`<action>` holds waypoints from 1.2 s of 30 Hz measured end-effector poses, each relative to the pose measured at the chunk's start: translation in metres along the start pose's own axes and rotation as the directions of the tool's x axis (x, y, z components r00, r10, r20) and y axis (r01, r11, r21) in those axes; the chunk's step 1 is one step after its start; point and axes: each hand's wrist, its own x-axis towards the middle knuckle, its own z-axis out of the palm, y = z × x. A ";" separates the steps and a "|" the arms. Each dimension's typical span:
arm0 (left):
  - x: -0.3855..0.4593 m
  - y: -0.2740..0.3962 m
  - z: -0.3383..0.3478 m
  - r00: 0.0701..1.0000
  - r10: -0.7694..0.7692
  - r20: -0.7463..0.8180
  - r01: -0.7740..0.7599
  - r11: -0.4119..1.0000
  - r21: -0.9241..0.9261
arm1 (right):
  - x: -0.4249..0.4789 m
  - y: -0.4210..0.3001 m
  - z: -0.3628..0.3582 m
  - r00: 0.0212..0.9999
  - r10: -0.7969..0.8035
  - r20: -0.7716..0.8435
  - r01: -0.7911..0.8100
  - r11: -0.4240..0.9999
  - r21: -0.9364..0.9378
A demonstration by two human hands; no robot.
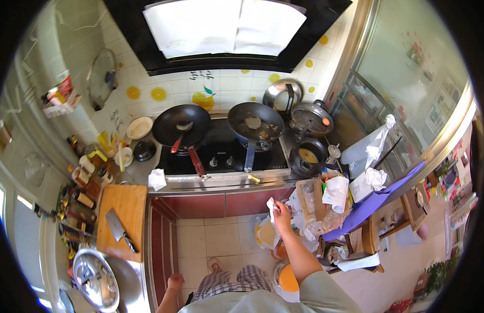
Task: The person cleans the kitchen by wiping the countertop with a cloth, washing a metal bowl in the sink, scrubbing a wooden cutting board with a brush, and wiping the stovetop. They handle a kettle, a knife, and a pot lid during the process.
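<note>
In my right hand (282, 217) is a crumpled white tissue (271, 207), pinched between the fingers beside the right-hand end of the counter. My left hand (176, 281) hangs low near the red cabinet doors on the left, fingers curled; I see nothing in it, though its inner side is hidden. Ahead, the black gas hob (222, 145) carries two pans. One is a dark wok (167, 121) with a red handle and a ladle (179, 135) lying in it. The other, a frying pan (242, 117) with a blue handle, holds a turner and some food residue.
A cleaver (117, 227) lies on a wooden cutting board (139, 203) at left, near a steel lid (82, 258). Right of the hob stand a pot of liquid (294, 161) and a steamer pan (304, 117) with an egg. Boxes (318, 195) and plastic bags crowd the right side.
</note>
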 end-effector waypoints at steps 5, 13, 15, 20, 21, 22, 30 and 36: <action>0.042 0.071 0.005 0.999 -0.003 -0.052 0.006 0.998 0.063 | 0.051 -0.022 0.024 0.998 0.034 -0.051 -0.042 0.984 -0.176; 0.053 0.071 -0.002 1.000 0.014 0.027 -0.013 1.000 -0.022 | 0.216 0.041 0.061 0.937 -0.165 -0.307 -0.006 0.873 -0.488; 0.055 0.065 -0.020 0.977 -0.205 0.063 0.206 0.979 -0.004 | 0.256 0.051 0.063 0.928 -0.135 -0.347 -0.077 0.842 -0.534; 0.045 0.076 -0.002 0.955 -0.296 -0.026 0.296 0.955 -0.013 | 0.326 0.056 0.088 0.966 -0.015 -0.257 -0.162 0.739 -0.654; 0.055 0.084 0.013 0.965 -0.263 -0.004 0.263 0.965 -0.012 | 0.332 0.074 0.081 0.968 -0.007 -0.250 -0.176 0.691 -0.701; 0.056 0.089 0.023 0.976 -0.218 -0.005 0.217 0.976 -0.027 | 0.333 0.084 0.082 0.983 0.065 -0.171 -0.172 0.647 -0.743; 0.056 0.146 0.101 0.993 -0.087 -0.076 0.084 0.995 -0.049 | 0.258 0.058 0.113 0.982 -0.170 -0.080 0.056 0.673 -0.737; 0.087 0.247 0.138 0.994 0.076 -0.074 -0.080 0.995 -0.060 | 0.219 0.022 0.159 0.988 0.110 -0.106 -0.142 0.915 -0.378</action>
